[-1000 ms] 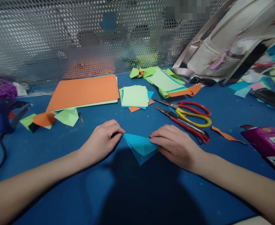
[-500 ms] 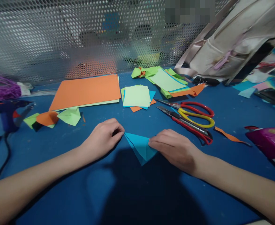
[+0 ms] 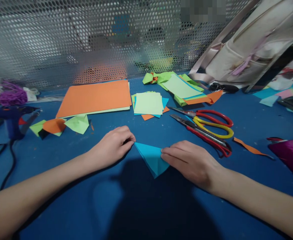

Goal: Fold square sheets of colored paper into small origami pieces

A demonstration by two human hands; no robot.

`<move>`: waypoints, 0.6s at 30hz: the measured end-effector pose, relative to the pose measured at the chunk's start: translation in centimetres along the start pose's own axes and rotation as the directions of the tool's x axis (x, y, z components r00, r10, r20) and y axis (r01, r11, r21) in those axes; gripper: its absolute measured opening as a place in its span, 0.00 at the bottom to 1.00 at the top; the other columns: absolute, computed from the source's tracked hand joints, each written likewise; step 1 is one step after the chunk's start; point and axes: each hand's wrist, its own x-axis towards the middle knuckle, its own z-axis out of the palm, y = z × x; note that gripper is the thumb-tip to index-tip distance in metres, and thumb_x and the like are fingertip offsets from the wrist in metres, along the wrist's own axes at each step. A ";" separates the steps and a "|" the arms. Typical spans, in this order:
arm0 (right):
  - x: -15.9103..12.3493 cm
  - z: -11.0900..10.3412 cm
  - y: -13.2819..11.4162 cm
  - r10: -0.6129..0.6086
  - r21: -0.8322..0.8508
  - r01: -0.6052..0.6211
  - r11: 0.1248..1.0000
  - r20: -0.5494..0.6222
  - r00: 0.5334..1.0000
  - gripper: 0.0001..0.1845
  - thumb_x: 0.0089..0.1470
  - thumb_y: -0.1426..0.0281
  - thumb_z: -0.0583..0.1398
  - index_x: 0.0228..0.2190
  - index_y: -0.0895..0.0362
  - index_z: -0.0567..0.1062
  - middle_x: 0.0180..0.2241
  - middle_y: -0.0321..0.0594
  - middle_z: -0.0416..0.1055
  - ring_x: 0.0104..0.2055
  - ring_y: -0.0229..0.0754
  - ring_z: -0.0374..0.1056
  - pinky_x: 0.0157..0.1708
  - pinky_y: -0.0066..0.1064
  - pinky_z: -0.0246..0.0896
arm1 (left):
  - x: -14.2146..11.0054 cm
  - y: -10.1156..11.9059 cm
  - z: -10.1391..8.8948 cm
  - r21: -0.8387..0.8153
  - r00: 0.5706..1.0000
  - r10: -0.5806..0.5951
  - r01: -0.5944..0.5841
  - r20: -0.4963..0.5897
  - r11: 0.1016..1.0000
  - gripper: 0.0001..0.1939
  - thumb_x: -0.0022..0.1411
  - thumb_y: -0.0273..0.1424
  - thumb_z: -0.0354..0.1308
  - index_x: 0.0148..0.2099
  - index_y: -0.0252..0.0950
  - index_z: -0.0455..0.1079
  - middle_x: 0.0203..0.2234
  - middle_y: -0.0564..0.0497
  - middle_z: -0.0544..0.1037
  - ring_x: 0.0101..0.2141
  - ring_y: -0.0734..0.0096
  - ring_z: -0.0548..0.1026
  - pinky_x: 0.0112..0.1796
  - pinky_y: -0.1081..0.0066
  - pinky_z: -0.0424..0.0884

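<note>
A blue sheet of paper (image 3: 152, 159), folded into a triangle with its point toward me, lies on the blue table (image 3: 86, 203). My left hand (image 3: 117, 143) pinches its left corner between thumb and finger. Over the right part rests my right hand (image 3: 188, 161), its fingers closed together on the upper edge and hiding the right corner. Beyond the hands is a stack of small paper squares (image 3: 148, 102), pale green on top. To the right lie scissors (image 3: 212, 124) with red and yellow handles, beside a red-handled cutter (image 3: 203, 135).
A glue gun (image 3: 12, 120) with a black cord and folded green and orange paper pieces (image 3: 53, 126) are at left. Orange sheets (image 3: 95, 98) lie by the perforated metal panel (image 3: 61, 43). A purple object (image 3: 290, 155) and a pale bag (image 3: 251, 46) stand right.
The loose layers of the blue paper triangle now lie closer together at the left edge. Both hands keep their hold. The whole view has shifted slightly.
</note>
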 end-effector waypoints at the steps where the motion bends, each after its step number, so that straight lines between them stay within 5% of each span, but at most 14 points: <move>1: 0.1 -0.1 0.0 -0.022 -0.016 0.022 1.000 0.001 1.000 0.21 0.63 0.72 0.46 0.26 0.56 0.75 0.27 0.39 0.73 0.27 0.37 0.64 0.29 0.29 0.57 | 0.0 0.0 0.0 0.002 1.000 0.001 -0.001 -0.002 1.000 0.09 0.60 0.26 0.47 0.32 0.35 0.69 0.30 0.50 0.71 0.34 0.68 0.70 0.35 0.69 0.65; 9: 0.4 -0.7 -0.3 -0.204 -0.149 0.200 0.968 -0.012 0.979 0.22 0.62 0.77 0.44 0.28 0.60 0.76 0.28 0.42 0.73 0.28 0.39 0.65 0.29 0.32 0.56 | 0.0 0.1 -0.2 -0.023 1.000 -0.009 0.008 -0.015 1.000 0.09 0.59 0.24 0.49 0.33 0.36 0.70 0.29 0.51 0.72 0.32 0.70 0.71 0.34 0.71 0.66; 18: 0.5 -1.0 -0.6 -0.236 -0.238 0.232 0.943 0.010 0.972 0.23 0.61 0.79 0.44 0.27 0.59 0.76 0.29 0.43 0.74 0.28 0.39 0.65 0.29 0.33 0.57 | 0.0 -0.1 -0.1 -0.093 0.998 0.043 -0.047 -0.052 0.995 0.11 0.59 0.23 0.49 0.33 0.36 0.72 0.28 0.51 0.73 0.32 0.72 0.72 0.34 0.72 0.66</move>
